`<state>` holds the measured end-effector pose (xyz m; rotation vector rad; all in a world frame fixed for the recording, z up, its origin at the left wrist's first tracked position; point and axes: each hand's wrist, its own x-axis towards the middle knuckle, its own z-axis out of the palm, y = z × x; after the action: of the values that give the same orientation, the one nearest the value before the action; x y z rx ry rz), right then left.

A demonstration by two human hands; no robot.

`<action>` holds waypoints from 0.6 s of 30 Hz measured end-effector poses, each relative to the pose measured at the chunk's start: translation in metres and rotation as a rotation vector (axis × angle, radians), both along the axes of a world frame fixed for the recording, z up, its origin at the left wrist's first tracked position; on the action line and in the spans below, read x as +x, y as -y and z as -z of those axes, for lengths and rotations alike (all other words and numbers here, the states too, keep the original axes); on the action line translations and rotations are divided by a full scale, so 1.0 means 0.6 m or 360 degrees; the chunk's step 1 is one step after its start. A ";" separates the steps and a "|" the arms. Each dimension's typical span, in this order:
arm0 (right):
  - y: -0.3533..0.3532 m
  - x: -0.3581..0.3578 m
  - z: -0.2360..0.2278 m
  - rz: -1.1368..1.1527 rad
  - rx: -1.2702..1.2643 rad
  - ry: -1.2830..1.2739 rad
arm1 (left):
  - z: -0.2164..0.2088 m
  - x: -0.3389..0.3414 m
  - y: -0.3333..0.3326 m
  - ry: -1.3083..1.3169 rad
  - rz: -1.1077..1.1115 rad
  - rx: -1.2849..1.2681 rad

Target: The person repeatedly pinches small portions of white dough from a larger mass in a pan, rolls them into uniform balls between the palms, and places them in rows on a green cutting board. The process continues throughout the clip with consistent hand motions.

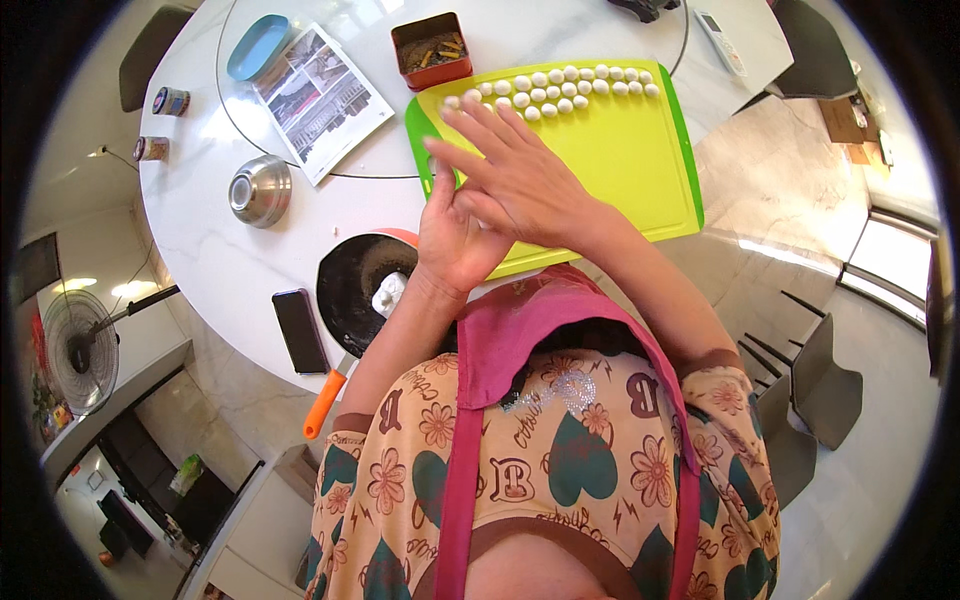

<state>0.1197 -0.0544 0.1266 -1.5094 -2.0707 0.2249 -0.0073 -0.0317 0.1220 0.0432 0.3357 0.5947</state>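
My right hand [535, 190] lies across my left hand [462, 240], palm to palm, over the near left part of a yellow-green cutting board [620, 160]. The right hand's fingers are stretched out and spread, slightly blurred. My left hand is turned palm up with its fingers extended, partly covered by the right. Anything between the palms is hidden. Along the board's far edge lie several small white dough balls [552, 92] in rows. Beside my left forearm, a black frying pan [345, 290] with an orange handle [323, 405] holds a lump of white dough [389, 294].
A dark phone [299, 331] lies left of the pan. Farther off are a steel bowl [260, 191], a printed magazine [326, 105], a blue tray [258, 47] and a red square tin [431, 52]. Two small jars [171, 101] stand near the left edge; a white remote [721, 44] lies far right.
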 end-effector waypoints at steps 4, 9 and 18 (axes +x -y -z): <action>0.043 -0.069 -0.015 -0.0519 0.0134 -0.0234 | 0.075 -0.001 -0.003 0.0287 0.0102 0.0271; -0.014 -0.008 0.011 0.0001 -0.0019 0.0121 | 0.022 0.005 0.012 0.0070 0.0095 -0.0100; -0.032 -0.002 -0.037 -0.0170 0.0173 0.0056 | 0.026 0.016 0.017 0.0073 0.0227 0.0165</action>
<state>0.1185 -0.0353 0.1490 -1.3495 -2.1580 0.1248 0.0025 -0.0417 0.1066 0.1516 0.2546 0.4709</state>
